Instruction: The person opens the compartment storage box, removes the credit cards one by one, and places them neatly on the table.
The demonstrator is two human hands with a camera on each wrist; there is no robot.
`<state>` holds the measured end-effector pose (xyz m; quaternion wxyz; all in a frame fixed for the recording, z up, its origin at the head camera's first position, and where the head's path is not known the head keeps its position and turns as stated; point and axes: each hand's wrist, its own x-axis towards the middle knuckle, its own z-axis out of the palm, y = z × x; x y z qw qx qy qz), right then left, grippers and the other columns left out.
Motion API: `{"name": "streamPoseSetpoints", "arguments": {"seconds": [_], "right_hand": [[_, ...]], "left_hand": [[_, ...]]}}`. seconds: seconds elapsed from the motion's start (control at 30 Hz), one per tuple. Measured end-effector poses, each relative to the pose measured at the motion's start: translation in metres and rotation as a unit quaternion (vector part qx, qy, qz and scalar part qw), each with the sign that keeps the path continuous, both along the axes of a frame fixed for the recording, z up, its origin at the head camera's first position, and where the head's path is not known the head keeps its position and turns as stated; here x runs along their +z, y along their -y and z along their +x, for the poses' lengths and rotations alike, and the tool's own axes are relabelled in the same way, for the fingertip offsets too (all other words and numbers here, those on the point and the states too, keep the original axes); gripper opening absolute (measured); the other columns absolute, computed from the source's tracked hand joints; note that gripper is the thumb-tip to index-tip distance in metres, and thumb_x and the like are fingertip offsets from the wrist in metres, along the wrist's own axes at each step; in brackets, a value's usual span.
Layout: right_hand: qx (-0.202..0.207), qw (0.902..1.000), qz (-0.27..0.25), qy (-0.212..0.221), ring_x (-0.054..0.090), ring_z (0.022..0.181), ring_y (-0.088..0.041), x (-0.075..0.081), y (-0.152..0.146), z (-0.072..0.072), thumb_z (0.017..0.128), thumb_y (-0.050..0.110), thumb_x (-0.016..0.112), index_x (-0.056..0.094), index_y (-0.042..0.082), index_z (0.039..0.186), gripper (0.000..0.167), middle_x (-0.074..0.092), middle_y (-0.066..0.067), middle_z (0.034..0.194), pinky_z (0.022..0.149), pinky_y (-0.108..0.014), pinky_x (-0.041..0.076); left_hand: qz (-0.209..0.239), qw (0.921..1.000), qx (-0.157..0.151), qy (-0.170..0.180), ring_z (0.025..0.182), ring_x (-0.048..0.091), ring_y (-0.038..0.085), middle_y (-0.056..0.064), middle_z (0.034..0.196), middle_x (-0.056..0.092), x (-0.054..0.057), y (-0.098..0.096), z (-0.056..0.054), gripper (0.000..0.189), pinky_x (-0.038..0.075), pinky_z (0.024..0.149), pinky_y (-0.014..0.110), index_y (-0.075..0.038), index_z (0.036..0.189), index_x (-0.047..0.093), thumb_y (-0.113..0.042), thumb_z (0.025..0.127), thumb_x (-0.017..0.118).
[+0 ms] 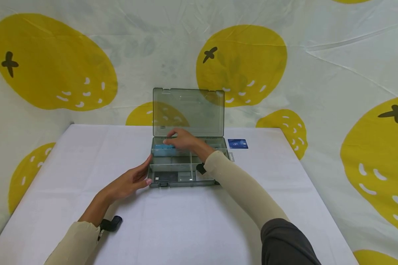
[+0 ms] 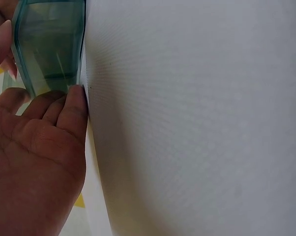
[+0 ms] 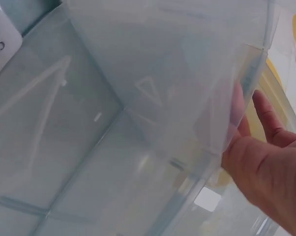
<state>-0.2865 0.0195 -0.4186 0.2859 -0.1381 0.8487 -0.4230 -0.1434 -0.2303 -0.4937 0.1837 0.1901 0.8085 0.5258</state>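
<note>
A translucent grey-green compartment box (image 1: 171, 166) stands on the table with its lid (image 1: 189, 110) raised. My left hand (image 1: 129, 184) rests against its left side, the fingers on the wall and the thumb by the front corner. In the left wrist view, the left hand's fingertips (image 2: 75, 93) touch the box end (image 2: 49, 54). My right hand (image 1: 183, 140) reaches over the back-left compartment, bent fingers close to a flat blue object (image 1: 163, 150). The right wrist view puts this hand (image 3: 266, 157) behind a hazy divider (image 3: 162, 73), so its grip on the blue object is unclear.
A blue card (image 1: 237, 144) lies on the table right of the box. A dark flat piece (image 1: 166, 176) sits in the front-left compartment. In the right wrist view, a white lettered object (image 3: 1, 39) shows at the upper left. Patterned cloth (image 1: 136, 73) hangs behind the table.
</note>
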Motion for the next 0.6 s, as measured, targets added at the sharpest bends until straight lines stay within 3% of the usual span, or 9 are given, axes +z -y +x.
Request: {"name": "streamPoseSetpoints", "arguments": {"seconds": [0.13,0.37,0.6], "right_hand": [[-0.007,0.9999,-0.011,0.008,0.063,0.130,-0.037,-0.0007,0.0016,-0.0001,0.105,0.037,0.069,0.054,0.011,0.147,0.052,0.053,-0.015,0.153,0.112,-0.054,0.054],[-0.040,0.9955,-0.062,0.059,0.059,0.139,-0.041,-0.0028,-0.0010,-0.0004,0.104,0.032,0.071,0.053,0.010,0.148,0.052,0.049,-0.016,0.159,0.118,-0.053,0.051],[-0.044,0.9946,-0.072,0.060,0.061,0.137,-0.042,-0.0031,-0.0006,0.0017,0.103,0.032,0.072,0.054,0.010,0.146,0.052,0.051,-0.017,0.157,0.117,-0.053,0.051]], "left_hand": [[0.009,0.9999,-0.007,-0.004,0.166,0.014,0.038,0.004,0.181,-0.002,0.0001,0.0017,-0.0002,0.095,0.026,0.126,0.046,-0.017,0.172,0.001,-0.018,0.105,0.068],[0.002,1.0000,-0.002,-0.003,0.166,0.013,0.038,0.001,0.181,-0.002,-0.0001,0.0008,0.0002,0.096,0.026,0.126,0.046,-0.018,0.172,0.002,-0.020,0.105,0.069],[0.014,0.9998,-0.012,-0.009,0.166,0.013,0.038,0.004,0.181,-0.002,-0.0014,0.0022,-0.0009,0.094,0.026,0.126,0.046,-0.016,0.172,0.001,-0.017,0.106,0.068]]}}
